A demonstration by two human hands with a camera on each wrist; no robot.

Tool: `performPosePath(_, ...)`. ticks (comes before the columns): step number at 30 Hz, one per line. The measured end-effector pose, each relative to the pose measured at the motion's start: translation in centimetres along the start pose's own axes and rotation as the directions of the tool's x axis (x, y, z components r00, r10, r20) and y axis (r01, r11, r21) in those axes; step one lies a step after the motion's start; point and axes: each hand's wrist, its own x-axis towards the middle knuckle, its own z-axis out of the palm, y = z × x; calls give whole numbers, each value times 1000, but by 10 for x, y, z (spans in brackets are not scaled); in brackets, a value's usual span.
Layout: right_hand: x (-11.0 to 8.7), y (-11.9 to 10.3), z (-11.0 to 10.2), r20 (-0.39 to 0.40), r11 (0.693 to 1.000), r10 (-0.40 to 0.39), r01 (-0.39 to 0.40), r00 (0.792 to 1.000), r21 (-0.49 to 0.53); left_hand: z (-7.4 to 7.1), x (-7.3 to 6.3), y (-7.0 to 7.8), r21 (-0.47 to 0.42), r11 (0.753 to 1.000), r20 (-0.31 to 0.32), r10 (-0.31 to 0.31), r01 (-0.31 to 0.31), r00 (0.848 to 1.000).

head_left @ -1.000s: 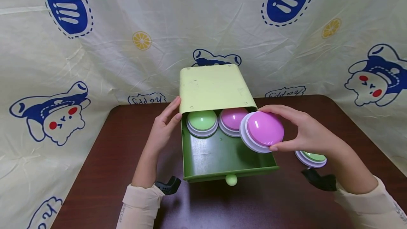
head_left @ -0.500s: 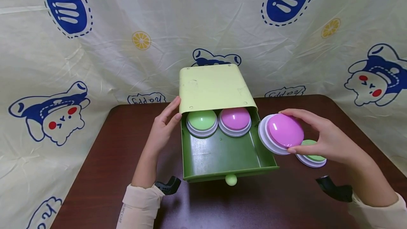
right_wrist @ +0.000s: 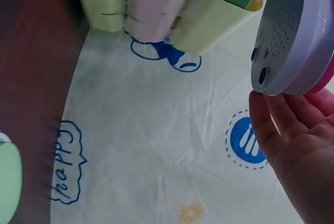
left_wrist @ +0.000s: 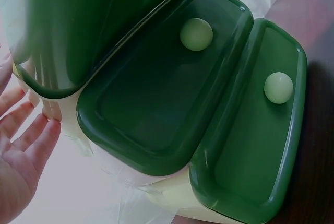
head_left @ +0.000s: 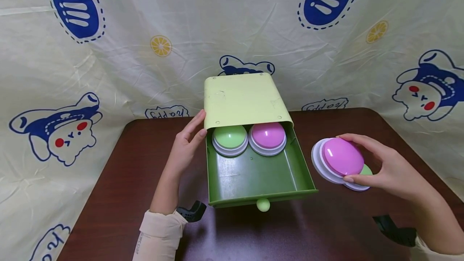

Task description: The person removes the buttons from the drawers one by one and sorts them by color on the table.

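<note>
My right hand (head_left: 389,168) pinches a pink push button (head_left: 342,157) by its edges, thumb below and fingers on top, right of the drawer unit (head_left: 244,100). Its white perforated underside (right_wrist: 284,36) shows in the right wrist view. A green push button (head_left: 367,170) lies on the table, partly hidden behind the held one. The unit's top drawer (head_left: 250,178) is pulled out; another green button (head_left: 230,137) and another pink button (head_left: 268,135) sit side by side at its back. My left hand (head_left: 185,148) touches the unit's left side with extended fingers.
Below the pulled-out drawer, two closed green drawers with round knobs (left_wrist: 197,34) appear in the left wrist view. The dark wood table (head_left: 145,180) has rounded far corners. A printed white cloth (head_left: 232,19) hangs behind it.
My right hand has carried the pink button rightward from over the drawer, to a place partly covering the green button on the table. My left hand has stayed put.
</note>
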Motion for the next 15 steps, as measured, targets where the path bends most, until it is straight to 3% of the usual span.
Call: performPosePath(15, -30, 30, 5, -48, 985, 153, -156, 987, -74, 0, 0, 0, 10, 1000, 5, -7, 7, 1000)
